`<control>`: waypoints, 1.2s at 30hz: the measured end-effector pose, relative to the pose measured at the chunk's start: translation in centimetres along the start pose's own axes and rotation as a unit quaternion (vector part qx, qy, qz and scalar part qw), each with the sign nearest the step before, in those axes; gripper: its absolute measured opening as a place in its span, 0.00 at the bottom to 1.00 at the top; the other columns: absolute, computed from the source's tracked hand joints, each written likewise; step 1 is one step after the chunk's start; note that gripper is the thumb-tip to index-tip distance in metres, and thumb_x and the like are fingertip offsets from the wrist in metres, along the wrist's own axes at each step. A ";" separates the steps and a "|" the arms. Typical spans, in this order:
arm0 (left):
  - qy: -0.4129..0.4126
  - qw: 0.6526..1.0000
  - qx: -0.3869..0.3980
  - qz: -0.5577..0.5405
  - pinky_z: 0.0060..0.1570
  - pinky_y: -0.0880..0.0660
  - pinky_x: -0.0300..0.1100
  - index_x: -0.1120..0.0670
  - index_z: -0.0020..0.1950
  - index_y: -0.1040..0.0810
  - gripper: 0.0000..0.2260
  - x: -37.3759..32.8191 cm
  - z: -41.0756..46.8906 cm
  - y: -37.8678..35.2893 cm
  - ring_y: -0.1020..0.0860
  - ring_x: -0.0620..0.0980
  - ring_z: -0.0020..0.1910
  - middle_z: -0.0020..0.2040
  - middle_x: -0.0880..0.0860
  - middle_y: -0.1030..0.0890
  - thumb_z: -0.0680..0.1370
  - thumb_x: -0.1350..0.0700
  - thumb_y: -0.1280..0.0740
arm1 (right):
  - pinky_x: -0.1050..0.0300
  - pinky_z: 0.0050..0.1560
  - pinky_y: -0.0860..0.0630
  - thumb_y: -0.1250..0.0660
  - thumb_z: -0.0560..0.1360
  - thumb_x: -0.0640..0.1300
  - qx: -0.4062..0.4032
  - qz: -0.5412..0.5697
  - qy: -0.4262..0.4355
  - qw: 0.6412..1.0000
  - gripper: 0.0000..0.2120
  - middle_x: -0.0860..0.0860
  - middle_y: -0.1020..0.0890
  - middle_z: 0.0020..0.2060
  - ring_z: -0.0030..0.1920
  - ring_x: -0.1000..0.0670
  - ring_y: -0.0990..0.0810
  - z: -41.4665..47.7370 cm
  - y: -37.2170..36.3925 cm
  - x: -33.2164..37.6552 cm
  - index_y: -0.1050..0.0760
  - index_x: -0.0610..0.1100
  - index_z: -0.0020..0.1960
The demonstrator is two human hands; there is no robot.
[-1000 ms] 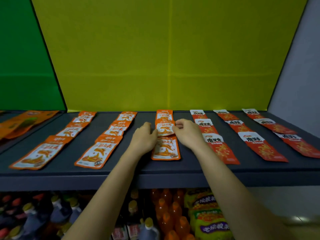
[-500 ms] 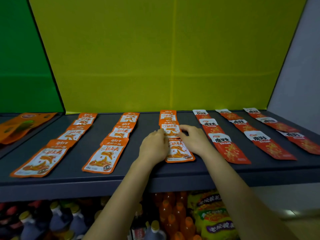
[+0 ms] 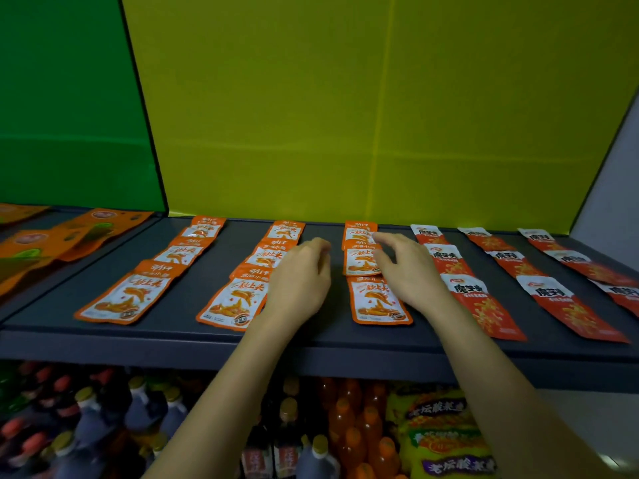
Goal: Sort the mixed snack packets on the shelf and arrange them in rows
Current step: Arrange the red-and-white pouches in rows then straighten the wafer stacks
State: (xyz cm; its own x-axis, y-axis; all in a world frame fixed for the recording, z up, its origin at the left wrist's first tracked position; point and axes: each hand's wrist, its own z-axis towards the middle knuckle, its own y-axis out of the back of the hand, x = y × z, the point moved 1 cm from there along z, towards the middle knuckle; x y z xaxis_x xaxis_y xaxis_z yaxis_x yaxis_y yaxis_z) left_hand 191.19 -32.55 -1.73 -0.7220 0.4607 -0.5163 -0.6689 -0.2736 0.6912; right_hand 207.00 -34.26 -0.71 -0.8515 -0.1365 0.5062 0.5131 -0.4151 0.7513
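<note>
Orange snack packets lie in three rows on the dark shelf [image 3: 311,344]: a left row [image 3: 126,297], a middle row [image 3: 235,302] and a third row [image 3: 377,299]. Red packets form three more rows to the right, the nearest one [image 3: 484,305] beside my right wrist. My left hand [image 3: 301,281] hovers between the middle and third orange rows, fingers loosely curled, holding nothing. My right hand [image 3: 406,267] lies with spread fingers at the right edge of the third row's middle packet [image 3: 359,261], covering part of that edge.
A yellow back panel [image 3: 380,115] and a green panel [image 3: 69,98] rise behind the shelf. Large orange bags [image 3: 69,236] lie on the neighbouring shelf at left. Below are dark bottles [image 3: 103,426], orange drink bottles [image 3: 352,426] and yellow noodle packs [image 3: 442,440].
My left hand has lifted off the third orange row and shifted left into the gap. My right hand has slid slightly back along that row. The camera has tilted a little.
</note>
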 end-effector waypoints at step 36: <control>0.032 0.993 0.109 0.042 0.46 0.33 0.43 0.56 0.57 0.27 0.13 10.5 -0.8 5.4 0.26 0.53 0.56 0.58 0.56 0.23 0.80 0.50 0.44 | 0.61 0.57 0.31 0.40 0.79 0.43 0.108 0.100 -0.066 0.987 0.19 0.49 0.25 0.66 0.64 0.49 0.25 -1.2 -8.5 9.7 0.32 0.46 0.70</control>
State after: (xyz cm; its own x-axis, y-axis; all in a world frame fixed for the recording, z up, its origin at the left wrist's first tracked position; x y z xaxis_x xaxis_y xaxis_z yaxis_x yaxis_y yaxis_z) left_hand 179.86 -29.85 -3.80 -0.7876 0.3872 -0.4794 -0.5574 -0.1157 0.8222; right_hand 194.27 -33.13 -2.66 -0.7169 -0.0720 0.6935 0.6926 -0.1881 0.6964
